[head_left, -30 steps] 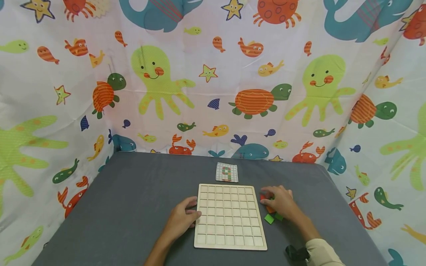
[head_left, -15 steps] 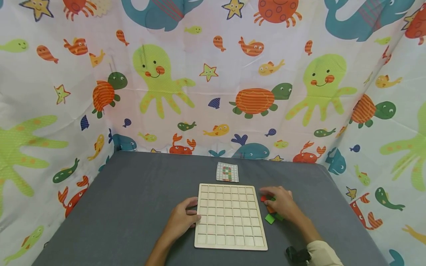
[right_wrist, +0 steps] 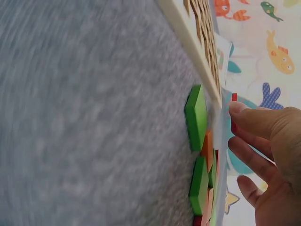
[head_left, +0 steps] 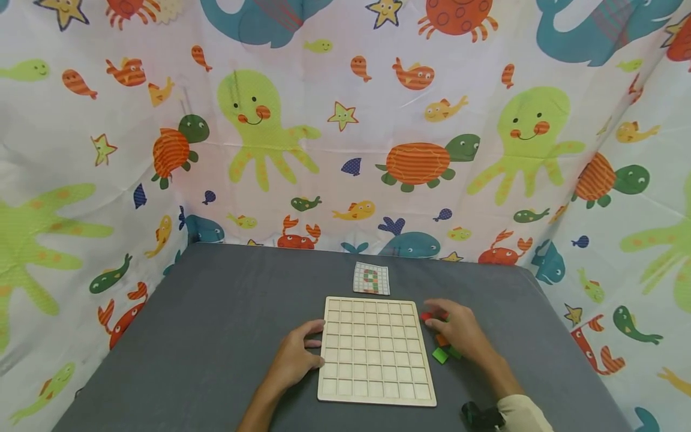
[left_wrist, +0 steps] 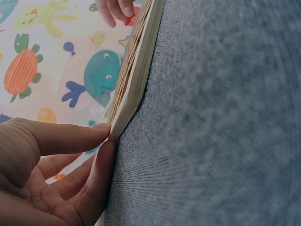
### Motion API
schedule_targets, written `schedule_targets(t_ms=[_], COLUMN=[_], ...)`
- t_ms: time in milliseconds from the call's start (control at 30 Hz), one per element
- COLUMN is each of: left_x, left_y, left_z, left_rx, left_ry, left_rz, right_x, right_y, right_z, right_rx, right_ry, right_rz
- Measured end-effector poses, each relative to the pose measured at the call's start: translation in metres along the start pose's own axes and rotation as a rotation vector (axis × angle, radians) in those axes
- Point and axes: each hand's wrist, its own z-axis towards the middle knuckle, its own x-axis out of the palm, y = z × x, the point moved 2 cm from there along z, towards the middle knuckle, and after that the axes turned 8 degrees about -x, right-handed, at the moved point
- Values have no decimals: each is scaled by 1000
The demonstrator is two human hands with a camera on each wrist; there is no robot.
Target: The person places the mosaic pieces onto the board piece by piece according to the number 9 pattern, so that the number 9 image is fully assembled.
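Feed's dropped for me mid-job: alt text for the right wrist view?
The right hand pinches a red tile, seen edge-on, at the thumb tip. Green tiles and an orange tile lie clustered on gray cloth near a wooden board, with a sea-creature curtain behind.

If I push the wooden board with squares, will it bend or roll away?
The board probably won't bend: its edge looks wooden. Lying flat, it would likely slide, not roll. The left hand gripping its edge might stop it.
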Motion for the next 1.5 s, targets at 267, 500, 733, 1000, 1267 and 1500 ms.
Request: schedule_targets(t_ms=[267, 500, 733, 1000, 1267, 1500], left_x=[0, -1, 0, -1, -2, -2], left_y=[-1, 0, 2, 4, 4, 4], left_z=[0, 0, 0, -1, -1, -1], left_rx=[-12, 1, 5, -5, 0, -2], left_ry=[14, 22, 21, 19, 17, 19], left_rz=[18, 15, 19, 28, 44, 45], right_x=[4, 13, 20, 32, 43, 52], right_y=[18, 32, 47, 60, 70, 78], right_z=[5, 10, 16, 23, 29, 34], right_rx=[-16, -59, -96, -110, -108, -107], right_ry=[-31, -46, -35, -10, 26, 60], right_rz=[82, 131, 162, 235, 268, 255])
